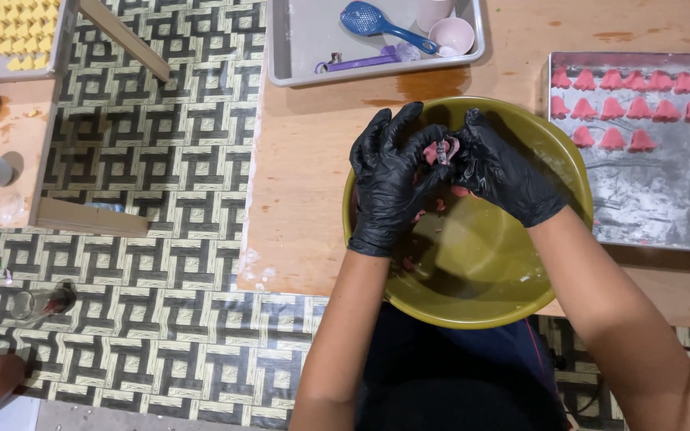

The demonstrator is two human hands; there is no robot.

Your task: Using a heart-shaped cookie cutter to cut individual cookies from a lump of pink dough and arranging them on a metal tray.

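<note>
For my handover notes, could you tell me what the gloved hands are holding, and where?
Both hands, left hand and right hand, pinch a small pink dough piece between their fingers, over the olive bowl.

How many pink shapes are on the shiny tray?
13 pink shapes on the metal tray: six in the top row, five in the middle, two below. None seem hidden.

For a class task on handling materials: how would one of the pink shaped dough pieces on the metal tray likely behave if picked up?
Probably soft and easily dented: a pink dough piece matches the dough pinched between the left hand and right hand. Likely light, being small. Possibly less sticky, since the metal tray looks floured.
</note>
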